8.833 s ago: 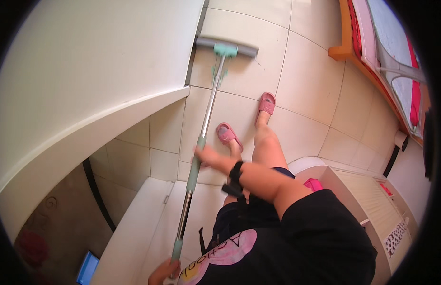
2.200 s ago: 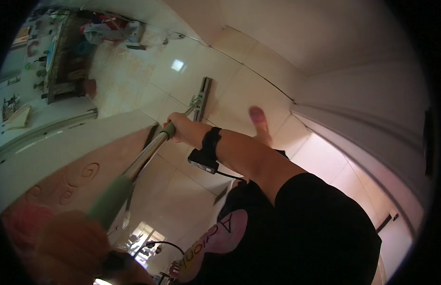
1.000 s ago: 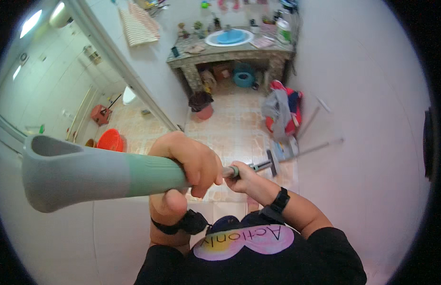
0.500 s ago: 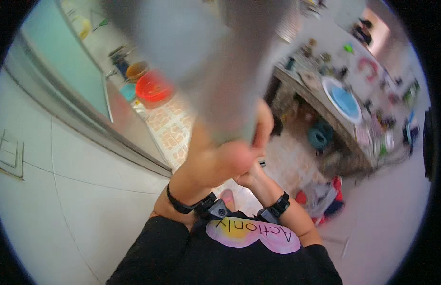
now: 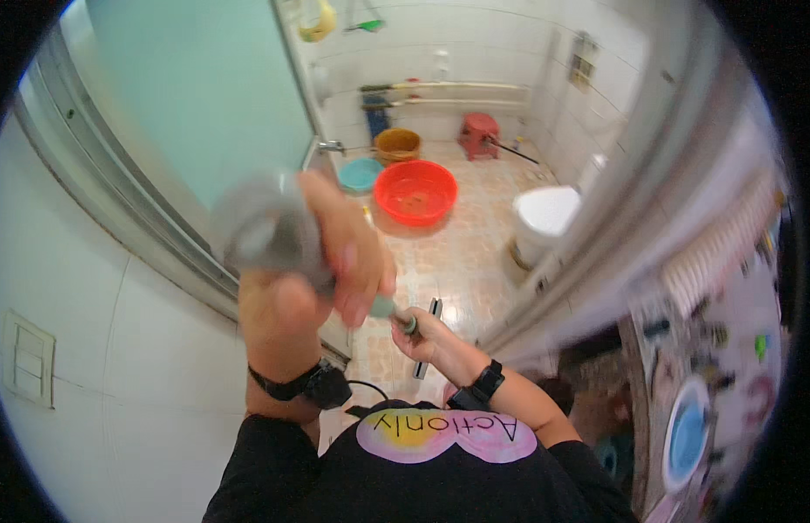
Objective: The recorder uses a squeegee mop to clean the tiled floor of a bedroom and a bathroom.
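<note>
A long-handled floor squeegee is seen almost end-on; its blurred grey handle (image 5: 270, 231) rises toward me at the left of the middle. My left hand (image 5: 348, 253) is closed round the upper handle. Lower down, my right hand (image 5: 427, 336) grips the pole, where pale green parts (image 5: 384, 307) show. Just beyond that hand, a narrow dark bar head (image 5: 436, 307) with a light strip is at the tiled floor, partly hidden by the hand.
Ahead stand a red basin (image 5: 416, 193), a blue basin (image 5: 360, 175), a brown bucket (image 5: 397, 146) and a red stool (image 5: 480, 136). A white toilet (image 5: 546, 213) is beyond the door frame (image 5: 588, 218). A frosted door (image 5: 204, 96) flanks the left; a sink (image 5: 687, 433) sits at right.
My view has turned left from the sink counter to the bathroom doorway. The handle's upper end and my left hand have moved left and away from the picture's middle; both hands keep their grip.
</note>
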`<state>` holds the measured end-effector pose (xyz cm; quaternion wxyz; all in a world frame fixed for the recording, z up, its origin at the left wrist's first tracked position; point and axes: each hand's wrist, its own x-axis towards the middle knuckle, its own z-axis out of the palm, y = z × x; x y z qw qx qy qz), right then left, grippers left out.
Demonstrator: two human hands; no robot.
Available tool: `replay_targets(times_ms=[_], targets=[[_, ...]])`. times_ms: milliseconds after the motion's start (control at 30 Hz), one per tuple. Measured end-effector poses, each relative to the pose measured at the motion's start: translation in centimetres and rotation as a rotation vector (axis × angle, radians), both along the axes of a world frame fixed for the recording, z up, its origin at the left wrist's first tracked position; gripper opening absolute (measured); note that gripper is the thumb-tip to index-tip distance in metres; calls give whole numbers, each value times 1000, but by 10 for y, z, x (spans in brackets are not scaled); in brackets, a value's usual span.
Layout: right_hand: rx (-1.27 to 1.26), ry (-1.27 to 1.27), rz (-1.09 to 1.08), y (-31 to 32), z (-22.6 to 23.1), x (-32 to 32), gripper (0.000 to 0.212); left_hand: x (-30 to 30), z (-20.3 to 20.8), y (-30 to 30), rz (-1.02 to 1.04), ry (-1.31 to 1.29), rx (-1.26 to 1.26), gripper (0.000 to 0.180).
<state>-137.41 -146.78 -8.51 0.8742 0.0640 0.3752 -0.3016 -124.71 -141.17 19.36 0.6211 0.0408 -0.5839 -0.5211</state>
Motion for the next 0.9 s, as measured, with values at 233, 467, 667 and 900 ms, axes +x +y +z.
replay_targets(times_ms=[233, 467, 667, 900], targets=[[-162, 183, 304, -140, -3, 39, 19, 36, -5, -51, 327, -133, -184, 45], [-316, 373, 490, -247, -3, 91, 19, 104, -41, -45, 584, -212, 42, 54], [-225, 504, 414, -346, -61, 130, 13, 154, -60, -102, 715, -801, 312, 24], [-209, 546, 457, -455, -98, 142, 13, 156, -59, -221, 999, -1533, 422, 22]])
